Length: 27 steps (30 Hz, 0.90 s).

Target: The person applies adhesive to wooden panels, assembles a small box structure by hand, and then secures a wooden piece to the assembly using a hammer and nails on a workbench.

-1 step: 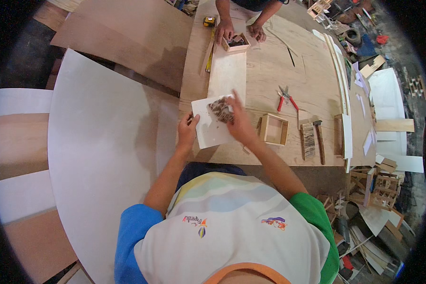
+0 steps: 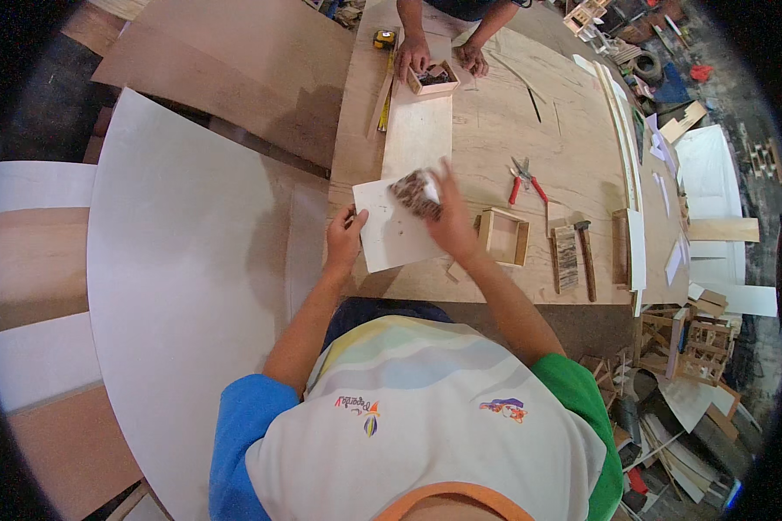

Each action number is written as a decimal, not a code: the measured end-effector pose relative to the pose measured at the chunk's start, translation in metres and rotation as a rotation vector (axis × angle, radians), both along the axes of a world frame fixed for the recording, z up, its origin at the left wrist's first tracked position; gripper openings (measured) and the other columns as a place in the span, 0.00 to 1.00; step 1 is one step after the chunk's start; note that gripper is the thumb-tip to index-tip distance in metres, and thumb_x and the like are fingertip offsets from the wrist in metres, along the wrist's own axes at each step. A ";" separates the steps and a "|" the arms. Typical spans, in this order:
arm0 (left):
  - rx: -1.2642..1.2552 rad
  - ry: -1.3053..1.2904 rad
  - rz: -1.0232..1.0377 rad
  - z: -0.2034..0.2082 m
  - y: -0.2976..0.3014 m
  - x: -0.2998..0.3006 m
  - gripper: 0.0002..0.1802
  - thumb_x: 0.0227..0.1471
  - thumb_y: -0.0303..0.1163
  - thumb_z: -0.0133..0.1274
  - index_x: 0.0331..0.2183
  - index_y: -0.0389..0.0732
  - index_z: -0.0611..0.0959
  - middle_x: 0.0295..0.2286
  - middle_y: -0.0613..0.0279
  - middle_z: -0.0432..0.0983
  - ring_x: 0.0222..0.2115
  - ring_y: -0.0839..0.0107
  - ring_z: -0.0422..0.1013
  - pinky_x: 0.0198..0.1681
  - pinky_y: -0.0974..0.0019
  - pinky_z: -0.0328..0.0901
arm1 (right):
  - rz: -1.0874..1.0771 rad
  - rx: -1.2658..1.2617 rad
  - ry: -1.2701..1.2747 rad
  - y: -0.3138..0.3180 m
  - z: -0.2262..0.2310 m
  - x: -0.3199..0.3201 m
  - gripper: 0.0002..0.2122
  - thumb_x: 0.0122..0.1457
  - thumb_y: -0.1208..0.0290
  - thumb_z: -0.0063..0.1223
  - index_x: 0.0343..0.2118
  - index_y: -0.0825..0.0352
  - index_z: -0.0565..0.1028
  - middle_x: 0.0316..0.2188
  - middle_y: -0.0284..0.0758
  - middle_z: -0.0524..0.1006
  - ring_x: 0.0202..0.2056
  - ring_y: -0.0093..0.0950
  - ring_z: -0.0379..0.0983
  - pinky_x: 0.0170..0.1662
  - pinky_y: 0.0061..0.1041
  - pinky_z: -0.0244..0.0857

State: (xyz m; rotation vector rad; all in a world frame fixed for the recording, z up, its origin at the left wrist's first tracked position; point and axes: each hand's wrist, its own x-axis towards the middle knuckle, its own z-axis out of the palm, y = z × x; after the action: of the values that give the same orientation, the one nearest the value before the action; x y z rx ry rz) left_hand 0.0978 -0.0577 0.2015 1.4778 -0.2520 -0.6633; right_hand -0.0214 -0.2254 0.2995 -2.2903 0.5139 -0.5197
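My left hand grips the left edge of a square white panel, thumb on its top face. The panel is tilted slightly above the near edge of the table. Over its far right part is a brown-and-white mottled piece, blurred by motion, so its kind is unclear. My right hand is closed against the right side of this piece, its fingers partly smeared. Small dark specks dot the panel. Just right of my right hand stands an open wooden box frame.
Across the plywood table, another person's hands rest by a small wooden box of dark bits. Red-handled pliers, a hammer, a streaked wood block and a tape measure lie around. A large white sheet extends left.
My right hand and the mottled piece have shifted slightly to the right over the panel. My left hand stays at the panel's edge.
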 end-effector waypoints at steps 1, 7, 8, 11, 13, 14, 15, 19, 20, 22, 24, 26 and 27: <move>0.017 -0.013 -0.017 0.007 0.000 0.001 0.20 0.53 0.36 0.54 0.43 0.31 0.77 0.36 0.59 0.75 0.35 0.73 0.70 0.38 0.72 0.64 | -0.136 -0.126 -0.059 -0.015 -0.004 0.003 0.27 0.47 0.90 0.43 0.54 0.67 0.64 0.62 0.48 0.52 0.56 0.46 0.60 0.57 0.36 0.59; -0.017 0.036 -0.099 0.015 0.004 0.010 0.20 0.56 0.36 0.52 0.44 0.31 0.76 0.37 0.60 0.75 0.36 0.76 0.69 0.40 0.73 0.63 | -0.142 0.125 0.095 0.006 0.006 0.014 0.18 0.54 0.82 0.41 0.49 0.68 0.70 0.48 0.45 0.72 0.48 0.43 0.70 0.53 0.35 0.63; -0.048 0.059 -0.083 0.011 0.001 0.007 0.20 0.56 0.36 0.51 0.45 0.30 0.76 0.37 0.60 0.75 0.36 0.76 0.69 0.41 0.73 0.63 | 0.075 -0.086 0.094 0.018 -0.020 0.008 0.17 0.56 0.78 0.41 0.49 0.67 0.70 0.51 0.43 0.70 0.52 0.42 0.67 0.57 0.37 0.58; -0.091 0.095 -0.096 0.006 0.000 0.009 0.20 0.58 0.36 0.49 0.46 0.30 0.75 0.38 0.60 0.75 0.37 0.76 0.69 0.42 0.73 0.63 | 0.348 -0.472 0.202 0.053 -0.048 0.005 0.20 0.54 0.78 0.42 0.52 0.66 0.69 0.55 0.40 0.67 0.59 0.42 0.57 0.63 0.41 0.45; -0.139 0.111 -0.106 -0.002 0.000 0.014 0.21 0.58 0.36 0.48 0.47 0.30 0.74 0.39 0.59 0.75 0.38 0.75 0.69 0.43 0.73 0.63 | 0.252 -0.441 0.223 0.045 -0.046 0.002 0.21 0.54 0.79 0.43 0.53 0.67 0.68 0.55 0.40 0.67 0.59 0.42 0.57 0.63 0.42 0.44; -0.180 0.119 -0.096 -0.013 -0.003 0.014 0.21 0.58 0.36 0.48 0.48 0.30 0.74 0.39 0.59 0.75 0.39 0.75 0.69 0.44 0.73 0.62 | 0.148 -0.304 0.200 0.029 -0.050 0.004 0.21 0.54 0.78 0.46 0.54 0.68 0.67 0.55 0.42 0.66 0.60 0.43 0.54 0.64 0.42 0.43; -0.216 0.132 -0.096 -0.012 -0.004 0.013 0.22 0.59 0.37 0.47 0.48 0.30 0.74 0.40 0.59 0.75 0.40 0.74 0.69 0.45 0.73 0.62 | 0.057 -0.385 0.139 0.020 -0.043 0.006 0.23 0.55 0.71 0.49 0.55 0.69 0.65 0.57 0.44 0.63 0.61 0.43 0.52 0.64 0.42 0.41; -0.166 0.183 -0.138 0.008 0.001 0.018 0.20 0.60 0.35 0.42 0.46 0.30 0.75 0.41 0.59 0.74 0.41 0.73 0.68 0.47 0.71 0.60 | 0.425 -0.413 0.218 0.053 -0.038 0.007 0.31 0.57 0.58 0.50 0.59 0.71 0.58 0.62 0.44 0.55 0.63 0.43 0.49 0.64 0.42 0.39; -0.152 0.153 -0.154 0.011 0.002 0.018 0.20 0.60 0.36 0.43 0.47 0.31 0.75 0.41 0.59 0.74 0.42 0.72 0.68 0.48 0.70 0.60 | 0.434 -0.371 0.252 0.058 -0.034 0.009 0.32 0.58 0.56 0.49 0.60 0.71 0.56 0.62 0.44 0.55 0.63 0.42 0.48 0.64 0.43 0.38; -0.121 0.090 -0.175 0.016 0.004 0.018 0.21 0.59 0.38 0.44 0.48 0.34 0.76 0.42 0.59 0.74 0.42 0.70 0.69 0.49 0.68 0.60 | 0.212 -0.425 0.270 0.039 -0.038 0.026 0.33 0.57 0.55 0.48 0.60 0.71 0.56 0.62 0.43 0.55 0.64 0.41 0.47 0.65 0.42 0.37; -0.160 0.149 -0.180 0.010 0.002 0.019 0.20 0.59 0.38 0.44 0.47 0.35 0.76 0.42 0.59 0.74 0.43 0.70 0.68 0.49 0.68 0.60 | 0.119 -0.506 0.335 0.039 -0.030 0.034 0.33 0.58 0.54 0.47 0.61 0.71 0.55 0.62 0.43 0.54 0.64 0.41 0.46 0.65 0.40 0.37; -0.182 0.181 -0.173 0.002 0.004 0.019 0.20 0.59 0.37 0.44 0.47 0.35 0.76 0.42 0.59 0.74 0.43 0.70 0.68 0.49 0.68 0.60 | 0.315 -0.424 0.251 0.058 -0.037 0.036 0.33 0.58 0.54 0.47 0.60 0.71 0.55 0.62 0.43 0.55 0.64 0.42 0.46 0.65 0.40 0.37; -0.192 0.182 -0.163 0.003 0.003 0.021 0.20 0.59 0.37 0.44 0.47 0.35 0.76 0.42 0.59 0.74 0.43 0.70 0.68 0.49 0.68 0.60 | 0.411 -0.390 0.209 0.059 -0.040 0.037 0.33 0.58 0.54 0.47 0.60 0.71 0.55 0.62 0.44 0.55 0.64 0.42 0.46 0.65 0.41 0.36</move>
State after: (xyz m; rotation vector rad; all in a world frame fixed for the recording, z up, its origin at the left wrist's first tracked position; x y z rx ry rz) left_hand 0.1184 -0.0544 0.2045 1.2139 -0.2885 -0.8755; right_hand 0.0152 -0.1662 0.2597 -2.7451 0.0244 -0.1864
